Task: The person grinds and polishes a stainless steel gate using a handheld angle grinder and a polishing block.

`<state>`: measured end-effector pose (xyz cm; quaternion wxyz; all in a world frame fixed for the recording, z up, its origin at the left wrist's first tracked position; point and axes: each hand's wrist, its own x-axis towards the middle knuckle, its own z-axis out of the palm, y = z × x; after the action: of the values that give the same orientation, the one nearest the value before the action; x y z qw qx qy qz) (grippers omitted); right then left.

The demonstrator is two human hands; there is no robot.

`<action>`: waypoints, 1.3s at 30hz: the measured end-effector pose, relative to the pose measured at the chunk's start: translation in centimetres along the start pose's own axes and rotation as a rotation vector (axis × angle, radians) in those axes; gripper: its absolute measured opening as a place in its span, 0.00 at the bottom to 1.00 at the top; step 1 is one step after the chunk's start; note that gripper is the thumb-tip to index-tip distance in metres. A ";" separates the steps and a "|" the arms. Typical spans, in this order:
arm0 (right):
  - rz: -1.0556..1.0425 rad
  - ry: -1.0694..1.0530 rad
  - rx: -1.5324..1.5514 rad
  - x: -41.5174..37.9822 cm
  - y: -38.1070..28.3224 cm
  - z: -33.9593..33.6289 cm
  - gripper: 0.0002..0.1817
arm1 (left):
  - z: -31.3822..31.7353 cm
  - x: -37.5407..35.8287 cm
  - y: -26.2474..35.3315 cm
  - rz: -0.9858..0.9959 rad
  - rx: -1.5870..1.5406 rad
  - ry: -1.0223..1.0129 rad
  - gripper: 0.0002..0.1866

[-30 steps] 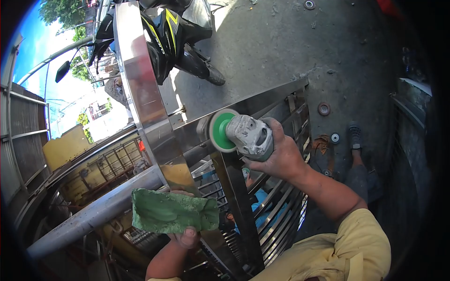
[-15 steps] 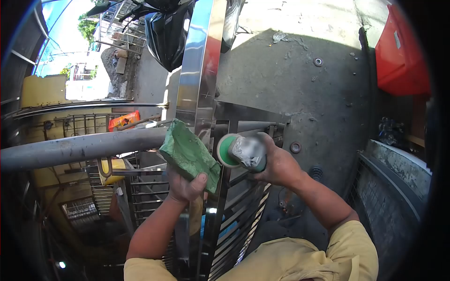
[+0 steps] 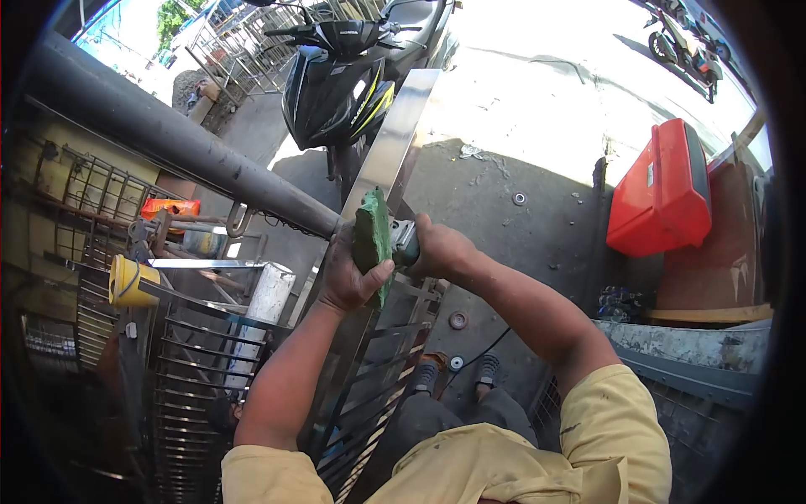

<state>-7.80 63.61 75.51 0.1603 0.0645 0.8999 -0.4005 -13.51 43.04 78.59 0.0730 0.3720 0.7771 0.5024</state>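
A rough green bar of polishing compound [image 3: 371, 235] stands on edge in my left hand [image 3: 340, 273], whose fingers and thumb are wrapped round it. My right hand [image 3: 445, 248] grips an angle grinder [image 3: 406, 241], with its metal head towards the bar. The grinder's disc is hidden behind the bar, so I cannot see whether they touch. Both hands are over a shiny metal beam [image 3: 401, 126], part of a barred metal frame [image 3: 386, 349].
A thick grey pipe [image 3: 193, 147] crosses from the upper left towards my left hand. A motorcycle [image 3: 332, 92] stands beyond the beam. To the right is a red bin [image 3: 659, 189]; a yellow bucket [image 3: 134, 281] hangs at left. A cord [image 3: 478, 357] trails near my feet.
The grinder and the compound bar have come together, and the grinder's green-centred disc has gone out of sight behind the bar. The camera view has tilted up and turned.
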 end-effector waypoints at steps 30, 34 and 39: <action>0.372 0.319 0.785 -23.2 6.2 9.7 0.59 | 1.0 0.3 -1.5 0.115 -0.100 0.063 0.30; 0.197 0.581 0.879 -20.3 7.2 10.7 0.49 | 2.0 -1.9 -0.7 0.014 -0.289 0.011 0.28; -0.042 0.601 0.976 -21.6 1.0 6.8 0.53 | 2.0 -5.7 1.3 -0.068 -0.216 -0.051 0.28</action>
<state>14.39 59.51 77.87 -0.1592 0.2240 0.6179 -0.7367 -7.86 41.04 77.25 0.1494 0.3480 0.7287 0.5706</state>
